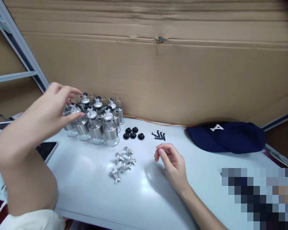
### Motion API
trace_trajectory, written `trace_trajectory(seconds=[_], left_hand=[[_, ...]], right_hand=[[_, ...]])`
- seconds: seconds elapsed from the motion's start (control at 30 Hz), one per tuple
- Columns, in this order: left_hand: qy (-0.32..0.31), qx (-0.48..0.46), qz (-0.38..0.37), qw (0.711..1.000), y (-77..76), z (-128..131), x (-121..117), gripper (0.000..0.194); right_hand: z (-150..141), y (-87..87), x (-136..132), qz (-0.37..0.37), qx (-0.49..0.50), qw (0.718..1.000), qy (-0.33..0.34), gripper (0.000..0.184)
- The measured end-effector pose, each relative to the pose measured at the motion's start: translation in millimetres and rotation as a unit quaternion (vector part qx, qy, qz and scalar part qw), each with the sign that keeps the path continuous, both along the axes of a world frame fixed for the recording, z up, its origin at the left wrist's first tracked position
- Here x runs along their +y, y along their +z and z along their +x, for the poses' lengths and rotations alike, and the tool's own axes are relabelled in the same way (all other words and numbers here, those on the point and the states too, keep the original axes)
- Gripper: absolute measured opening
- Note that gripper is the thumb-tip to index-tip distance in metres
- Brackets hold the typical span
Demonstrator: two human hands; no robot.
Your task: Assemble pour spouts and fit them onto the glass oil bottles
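My left hand reaches over the left end of a group of glass bottles with steel bands, thumb and fingers apart. Between them shows the silver top of a front-row bottle; I cannot tell whether they touch it. Several bottles wear silver tops with small black levers; others, at the back, are partly hidden. My right hand hovers over the table with curled fingers, the thumb near the fingertips. A tiny dark spot shows at its lower edge; what it holds, if anything, is hidden.
Loose silver tops lie in a pile at mid-table. Behind them are black round caps and thin black levers. A navy cap rests at the back right. Cardboard walls the back; a dark flat device lies left.
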State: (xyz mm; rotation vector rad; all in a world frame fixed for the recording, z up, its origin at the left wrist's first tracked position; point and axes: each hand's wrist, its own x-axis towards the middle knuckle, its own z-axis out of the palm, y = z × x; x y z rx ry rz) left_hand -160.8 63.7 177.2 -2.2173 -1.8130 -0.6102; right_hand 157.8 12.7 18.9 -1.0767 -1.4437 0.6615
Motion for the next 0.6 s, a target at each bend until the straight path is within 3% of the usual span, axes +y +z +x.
trace_trajectory(seconds=[0.07, 0.13, 0.17, 0.2, 0.37, 0.5, 0.6], left_hand=[[-0.158, -0.01, -0.028, 0.987, -6.8, 18.8, -4.6, 0.035], [-0.307, -0.003, -0.158, 0.939, -19.6, 42.0, -3.2, 0.024], [-0.351, 0.011, -0.225, 0.909, -27.8, 54.3, -0.5, 0.024], [-0.366, 0.026, -0.27, 0.89, -36.8, 66.3, 3.3, 0.027], [-0.326, 0.106, -0.377, 0.86, -79.4, 108.3, 30.2, 0.036], [-0.342, 0.135, -0.423, 0.828, -100.4, 116.5, 47.4, 0.034], [-0.354, 0.125, -0.429, 0.822, -108.2, 117.1, 53.6, 0.027]], right_hand=[[0.1, 1.2, 0.2, 0.002, -0.002, 1.0, 0.0, 0.013], [0.4, 2.3, 0.4, 0.002, -0.003, 1.0, 0.001, 0.013], [0.6, 2.8, 0.5, 0.002, -0.004, 1.0, 0.001, 0.013], [0.8, 3.2, 0.5, 0.002, -0.004, 1.0, 0.0, 0.013], [2.7, 4.8, 0.6, 0.0, -0.003, 1.0, -0.007, 0.012], [4.0, 7.8, 0.0, 0.006, 0.0, 1.0, -0.008, 0.01], [4.6, 9.4, -0.7, 0.011, 0.003, 1.0, -0.009, 0.009]])
